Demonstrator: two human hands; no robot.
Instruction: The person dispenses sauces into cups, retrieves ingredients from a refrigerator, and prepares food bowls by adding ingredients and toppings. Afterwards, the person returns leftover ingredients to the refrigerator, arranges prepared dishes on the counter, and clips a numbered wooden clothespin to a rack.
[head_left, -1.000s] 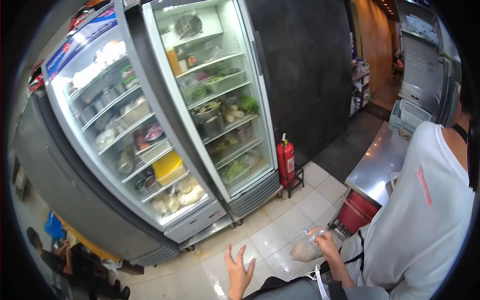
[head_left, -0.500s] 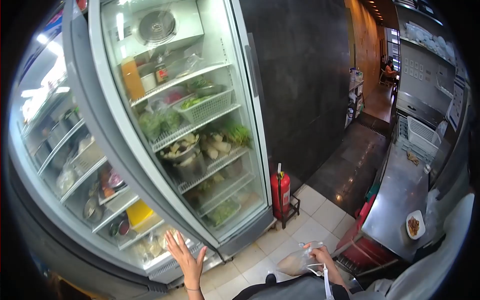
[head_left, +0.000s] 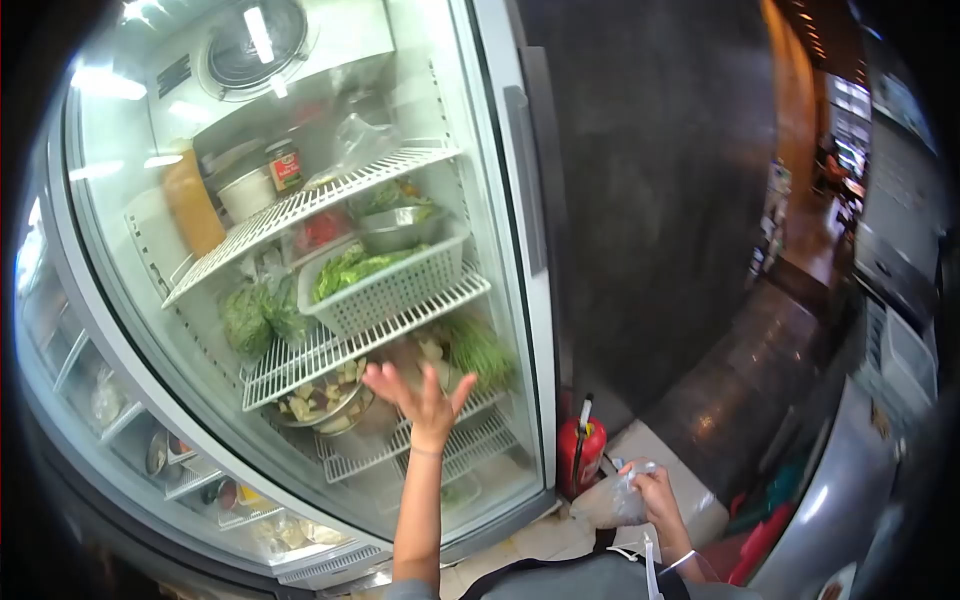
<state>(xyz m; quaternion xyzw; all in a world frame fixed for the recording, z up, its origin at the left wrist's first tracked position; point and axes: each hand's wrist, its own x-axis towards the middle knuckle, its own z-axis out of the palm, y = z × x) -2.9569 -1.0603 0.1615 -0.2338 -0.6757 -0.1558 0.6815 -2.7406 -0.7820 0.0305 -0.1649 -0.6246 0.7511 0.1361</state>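
Note:
My left hand (head_left: 425,402) is raised in front of the glass door of an upright fridge (head_left: 535,330), fingers spread and holding nothing. Behind it, through the glass, show a metal pot of cut pieces (head_left: 310,402) and a bunch of green stalks (head_left: 478,350). Higher up stands a white basket of leafy greens (head_left: 385,293). Low at the right, my right hand (head_left: 652,490) is closed around the gathered top of a clear plastic bag (head_left: 608,503). What the bag contains is hard to make out.
A red fire extinguisher (head_left: 580,452) stands on the floor at the fridge's right corner. Beyond it runs a dark wall (head_left: 660,200). A metal counter (head_left: 825,500) is at the right, with a white basket (head_left: 908,355) farther back. A second fridge section (head_left: 100,390) is at the left.
The view has moved closer to the fridge's right-hand door. My left hand has risen to the middle shelves, still spread. My right hand keeps hold of the bag.

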